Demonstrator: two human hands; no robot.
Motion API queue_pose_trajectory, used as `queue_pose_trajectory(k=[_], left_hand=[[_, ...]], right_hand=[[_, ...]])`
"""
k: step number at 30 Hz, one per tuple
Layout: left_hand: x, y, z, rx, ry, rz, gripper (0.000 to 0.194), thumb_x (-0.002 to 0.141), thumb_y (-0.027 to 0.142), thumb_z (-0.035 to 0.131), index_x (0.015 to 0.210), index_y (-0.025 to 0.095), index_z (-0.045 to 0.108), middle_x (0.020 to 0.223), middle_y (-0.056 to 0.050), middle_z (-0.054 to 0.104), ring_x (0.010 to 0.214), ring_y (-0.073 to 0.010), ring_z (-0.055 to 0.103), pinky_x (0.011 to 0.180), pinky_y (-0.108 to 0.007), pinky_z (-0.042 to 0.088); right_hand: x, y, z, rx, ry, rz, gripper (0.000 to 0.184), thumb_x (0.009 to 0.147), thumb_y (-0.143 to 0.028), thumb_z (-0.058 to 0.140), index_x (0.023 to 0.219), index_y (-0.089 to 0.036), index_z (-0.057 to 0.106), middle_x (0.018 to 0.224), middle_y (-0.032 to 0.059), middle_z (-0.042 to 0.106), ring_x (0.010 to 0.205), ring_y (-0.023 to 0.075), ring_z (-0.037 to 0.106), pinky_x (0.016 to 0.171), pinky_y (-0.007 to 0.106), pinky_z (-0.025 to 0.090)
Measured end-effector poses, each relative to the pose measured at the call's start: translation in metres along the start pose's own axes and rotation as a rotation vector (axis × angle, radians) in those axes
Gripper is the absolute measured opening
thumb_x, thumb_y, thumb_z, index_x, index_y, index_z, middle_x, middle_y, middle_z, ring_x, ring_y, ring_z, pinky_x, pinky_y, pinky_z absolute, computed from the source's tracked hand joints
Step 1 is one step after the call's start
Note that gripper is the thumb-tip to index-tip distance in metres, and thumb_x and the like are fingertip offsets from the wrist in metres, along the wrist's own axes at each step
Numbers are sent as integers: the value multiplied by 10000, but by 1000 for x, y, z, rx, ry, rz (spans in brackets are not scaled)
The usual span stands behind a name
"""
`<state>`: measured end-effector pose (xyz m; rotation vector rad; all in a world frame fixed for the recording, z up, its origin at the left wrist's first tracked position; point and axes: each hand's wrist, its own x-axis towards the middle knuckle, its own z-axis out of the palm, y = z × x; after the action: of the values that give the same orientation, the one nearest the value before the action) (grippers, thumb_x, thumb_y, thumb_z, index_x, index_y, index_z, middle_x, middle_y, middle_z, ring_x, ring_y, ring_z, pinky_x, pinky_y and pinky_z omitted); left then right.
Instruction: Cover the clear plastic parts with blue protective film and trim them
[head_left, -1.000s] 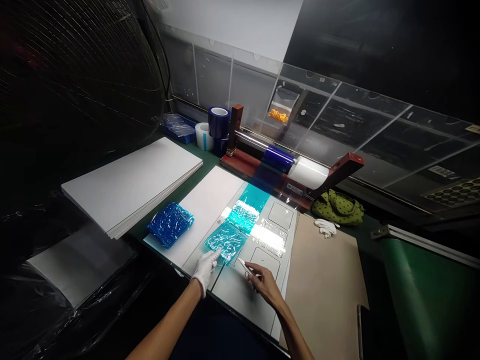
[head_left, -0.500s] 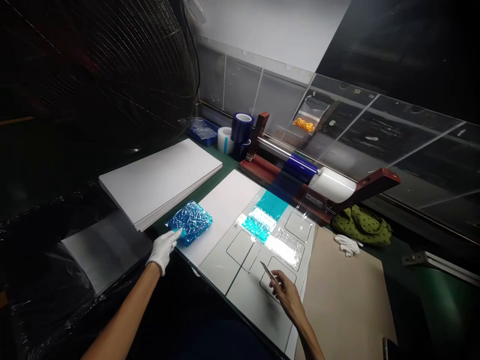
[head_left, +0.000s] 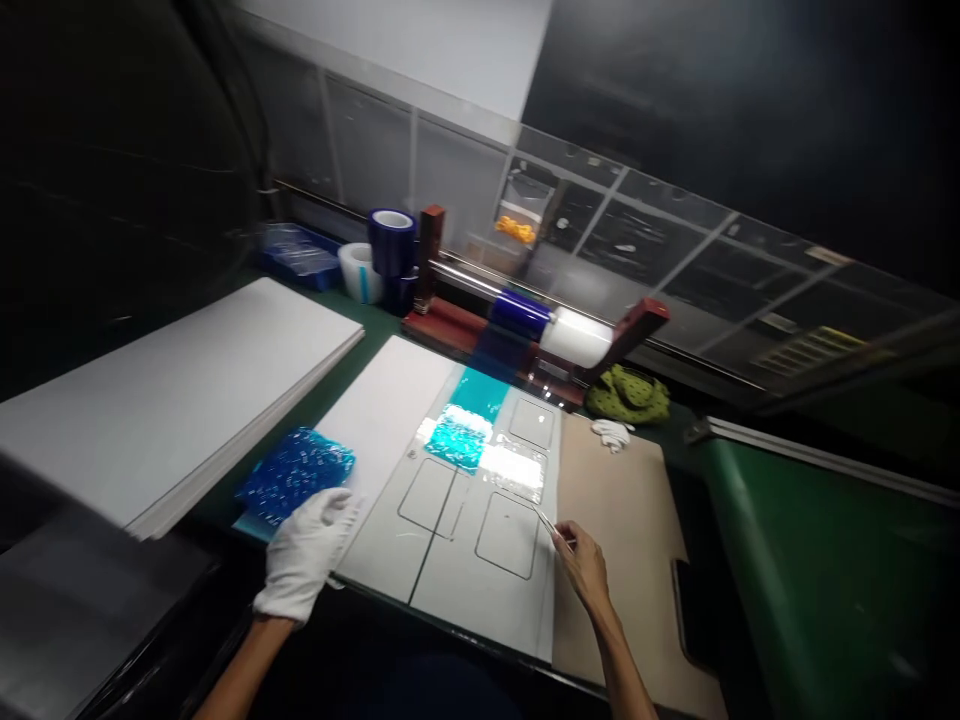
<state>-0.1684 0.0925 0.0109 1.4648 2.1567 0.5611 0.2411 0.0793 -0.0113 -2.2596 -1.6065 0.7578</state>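
Note:
My left hand (head_left: 306, 548), in a white glove, is beside the front edge of a crinkled blue film stack (head_left: 296, 475). Its fingers are loosely bent and slightly blurred, with nothing visible in them. My bare right hand (head_left: 583, 568) grips slim metal tweezers (head_left: 546, 519), whose tip points up and left over a light grey sheet (head_left: 465, 600) marked with dark rounded outlines. Teal film (head_left: 481, 393) runs from a blue roll (head_left: 523, 313) onto this sheet. A clear shiny film piece (head_left: 517, 470) lies beside the teal film.
A thick stack of white sheets (head_left: 187, 370) is at left. Tape rolls (head_left: 392, 245) stand by the red roller stand (head_left: 454, 330). Brown board (head_left: 611, 520), a white glove (head_left: 613, 434) and green cloth (head_left: 630, 396) lie right, with a dark phone-like object (head_left: 694, 610) near the front edge.
My view has turned right. My left hand has shifted from on the blue film stack towards its right front edge. My right hand has moved right and back across the grey sheet, still holding the tweezers.

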Motion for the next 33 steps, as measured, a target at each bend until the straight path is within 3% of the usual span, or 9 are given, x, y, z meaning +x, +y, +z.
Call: queue_pose_trajectory(k=[3,5,9,13,16,20,24,28,33], left_hand=[[7,60,58,95,-186,498,552,825,567,435,1244,214,501,1241,-81,578,1124,-223,535,961,-355,413],[13,96,95,128,-276,678,619,798,546,497,1334,249,413,1374,-71,465,1252,-239,428,1040,-396,346],[30,145,153,188,-390,892,840,667,530,649,1391,253,327,1471,-86,320,1343,-295,285,1108,-457,235],[42,168,184,246,-425,1017,924,552,527,726,1347,193,394,1444,-139,352,1327,-336,302,1095,-473,262],[48,176,197,274,-396,1082,854,608,474,708,1339,167,390,1405,-158,403,1297,-322,353,1077,-468,301],[58,182,209,302,-296,1151,425,837,165,442,1260,178,474,1270,-131,544,1181,-242,494,1027,-427,382],[53,175,207,323,-189,1226,458,831,22,323,1211,174,527,1212,-101,598,1105,-215,558,959,-397,460],[15,147,186,309,-77,1308,561,810,-28,317,1275,241,480,1245,-24,593,1136,-153,550,974,-320,467],[-50,89,168,297,250,1433,683,766,-62,367,1354,286,394,1186,43,633,1078,-106,586,873,-197,503]], right_hand=[[10,12,-7,-34,48,108,234,775,-362,447,802,-209,622,833,47,682,786,203,624,668,268,432],[17,18,-7,-28,72,148,210,770,-335,462,790,-213,631,829,48,684,806,207,622,663,261,414],[29,21,1,28,68,151,177,755,-294,493,785,-211,646,847,53,688,819,206,619,659,255,395],[39,24,11,152,29,103,161,738,-282,519,764,-207,658,816,35,690,789,188,621,651,242,402],[41,30,15,273,-2,74,194,740,-304,514,761,-186,666,756,27,686,706,171,615,624,235,422],[36,45,12,387,-13,80,269,738,-355,499,800,-157,670,714,29,676,627,163,605,584,241,454],[18,70,-2,387,105,137,356,743,-375,468,937,-137,650,866,84,683,778,214,639,704,305,494],[-16,92,-18,299,328,151,405,741,-355,470,1049,-143,626,1047,126,650,977,256,614,848,364,484],[-64,78,-42,367,296,82,339,784,-348,475,1033,-181,634,987,86,658,862,210,642,762,325,529]])
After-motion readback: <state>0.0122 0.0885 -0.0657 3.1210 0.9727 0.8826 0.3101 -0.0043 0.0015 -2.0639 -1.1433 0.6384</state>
